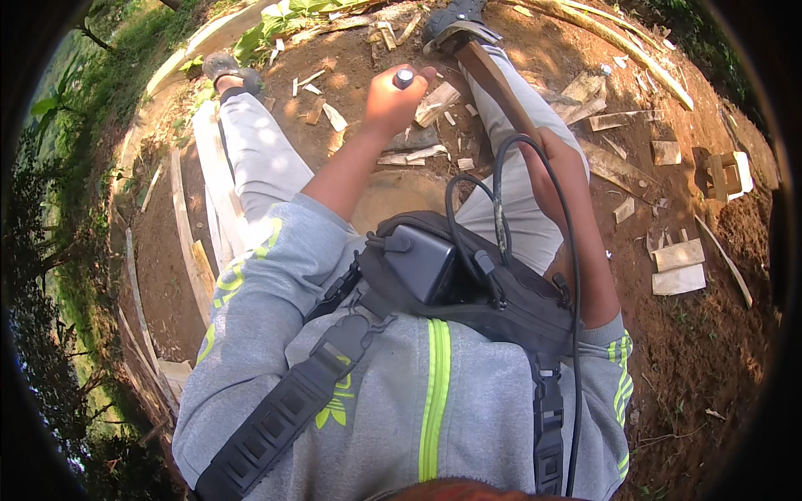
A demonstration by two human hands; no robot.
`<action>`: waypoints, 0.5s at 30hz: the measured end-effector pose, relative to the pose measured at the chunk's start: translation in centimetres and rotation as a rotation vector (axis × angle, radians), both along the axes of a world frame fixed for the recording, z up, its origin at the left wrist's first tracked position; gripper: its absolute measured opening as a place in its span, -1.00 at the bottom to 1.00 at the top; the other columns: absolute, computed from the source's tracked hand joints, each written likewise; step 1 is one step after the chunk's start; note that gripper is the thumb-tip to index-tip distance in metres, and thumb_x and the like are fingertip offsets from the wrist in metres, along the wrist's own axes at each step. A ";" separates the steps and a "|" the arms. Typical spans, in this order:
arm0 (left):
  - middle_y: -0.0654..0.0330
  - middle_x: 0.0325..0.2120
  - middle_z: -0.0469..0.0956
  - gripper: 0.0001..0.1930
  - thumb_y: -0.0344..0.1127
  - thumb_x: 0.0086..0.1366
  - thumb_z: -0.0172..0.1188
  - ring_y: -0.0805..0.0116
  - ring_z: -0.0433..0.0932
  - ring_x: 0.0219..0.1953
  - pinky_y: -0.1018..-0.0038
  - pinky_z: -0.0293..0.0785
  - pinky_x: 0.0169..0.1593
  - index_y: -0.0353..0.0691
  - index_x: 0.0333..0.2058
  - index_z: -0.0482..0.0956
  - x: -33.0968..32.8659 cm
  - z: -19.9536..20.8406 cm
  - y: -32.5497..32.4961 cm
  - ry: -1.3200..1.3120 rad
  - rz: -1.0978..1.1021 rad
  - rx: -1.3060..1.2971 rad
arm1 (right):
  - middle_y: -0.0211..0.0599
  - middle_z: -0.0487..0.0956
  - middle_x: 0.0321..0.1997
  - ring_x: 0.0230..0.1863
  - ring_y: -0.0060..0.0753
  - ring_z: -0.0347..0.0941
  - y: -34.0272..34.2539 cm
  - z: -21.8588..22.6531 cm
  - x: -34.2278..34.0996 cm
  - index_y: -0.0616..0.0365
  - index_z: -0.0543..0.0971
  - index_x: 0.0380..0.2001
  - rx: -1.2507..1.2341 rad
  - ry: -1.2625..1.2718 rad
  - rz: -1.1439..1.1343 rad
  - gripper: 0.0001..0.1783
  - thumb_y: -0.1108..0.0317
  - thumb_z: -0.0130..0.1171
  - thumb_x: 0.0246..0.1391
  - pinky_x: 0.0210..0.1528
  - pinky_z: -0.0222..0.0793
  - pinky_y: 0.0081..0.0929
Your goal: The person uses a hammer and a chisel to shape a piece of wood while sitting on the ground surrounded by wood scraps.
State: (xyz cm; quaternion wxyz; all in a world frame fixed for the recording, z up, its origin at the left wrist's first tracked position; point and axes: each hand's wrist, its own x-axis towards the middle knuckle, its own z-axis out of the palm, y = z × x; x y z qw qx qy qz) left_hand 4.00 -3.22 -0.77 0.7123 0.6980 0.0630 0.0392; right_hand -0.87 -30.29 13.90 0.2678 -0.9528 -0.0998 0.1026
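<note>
My left hand is closed in a fist around a dark handle with a pale round butt end; the rest of that tool is hidden. My right hand is wrapped around the near end of a long, flat brown piece of wood. This piece slants along my right leg and reaches up toward my right shoe. Just right of the left hand, a split wood chunk lies on the ground. Nearer to me sits a round, flat tan surface between my legs, partly covered by the pouch.
A black waist pouch with looping cables sits across my lap. Long pale planks lie beside my left leg. Wood scraps and small blocks litter the soil on the right. A long pole edges the far right.
</note>
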 end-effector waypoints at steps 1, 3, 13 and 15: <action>0.17 -0.22 0.73 -0.67 -0.04 0.40 0.32 0.39 0.60 -0.24 0.37 0.51 -0.13 -0.24 -0.19 0.67 0.4 -0.6 0.1 0.066 -0.058 0.175 | 0.06 0.62 -0.43 -0.37 0.08 0.56 0.3 -1.5 1.0 0.25 0.61 -0.26 0.063 0.048 -0.076 -0.47 -0.09 0.15 0.43 -0.25 0.43 -0.10; 0.08 -0.08 0.76 -0.60 0.07 0.40 0.31 0.21 0.70 -0.12 0.28 0.57 -0.02 -0.15 -0.06 0.72 0.9 0.7 -0.2 0.196 -0.181 0.529 | -0.03 0.68 -0.39 -0.34 -0.07 0.61 1.1 -5.6 3.2 0.26 0.66 -0.22 0.202 0.119 -0.204 -0.47 -0.09 0.16 0.42 -0.20 0.46 -0.18; 0.00 0.00 0.61 -0.45 0.26 0.31 0.34 0.02 0.67 0.07 0.14 0.64 0.10 0.00 0.07 0.73 3.9 -5.5 -4.1 0.233 -0.357 1.234 | -0.09 0.75 -0.28 -0.18 -0.13 0.70 2.9 -16.2 9.5 0.21 0.72 -0.13 0.362 0.125 -0.357 -0.51 -0.06 0.15 0.41 -0.07 0.52 -0.24; 0.02 -0.03 0.60 -0.44 0.26 0.28 0.37 0.01 0.68 0.04 0.14 0.65 0.08 -0.05 0.03 0.74 4.8 -6.6 -5.2 0.220 -0.413 1.320 | -0.08 0.75 -0.28 -0.19 -0.12 0.70 2.3 -16.3 9.5 0.22 0.71 -0.14 0.382 0.154 -0.382 -0.50 -0.06 0.15 0.41 -0.07 0.52 -0.23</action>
